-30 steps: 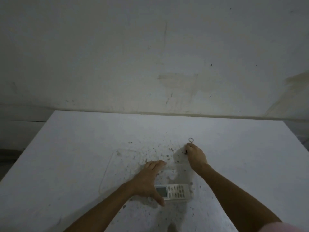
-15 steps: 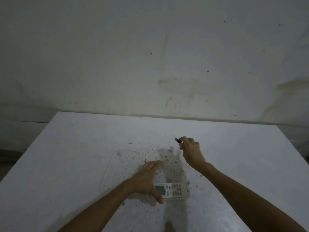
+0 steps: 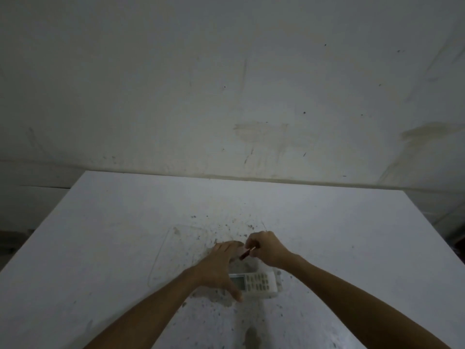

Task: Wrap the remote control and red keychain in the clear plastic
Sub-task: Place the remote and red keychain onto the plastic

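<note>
Dim room, scuffed white counter (image 3: 100, 248) speckled with dark crumbs, stained wall (image 3: 226, 84) behind it. Starting nearest: the remote control (image 3: 256, 284) lies flat on its back, screen to the left, buttons to the right, close to the near middle of the counter. The left hand (image 3: 221, 268) is spread wide over its left end, thumb at the near edge and the fingers (image 3: 227, 248) stretched out far of it, pinning rather than gripping as far as I can tell.

Just beyond, the right hand (image 3: 266, 249) is curled tight, pinching the red keychain (image 3: 245, 254) so it pokes out toward the left hand's fingertips, just far of the remote. It looks held above the surface, not set down yet.

Further left and back you can just make out the clear plastic (image 3: 176, 248) by its faint rounded outline, lying flat. Can't tell exactly where its right edge ends, but the remote seems to sit on or near it.

So progress-wise: early days. Remote is placed, keychain is about to join it, and no fold or wrap is made yet. All of the actual wrapping is left.
</note>
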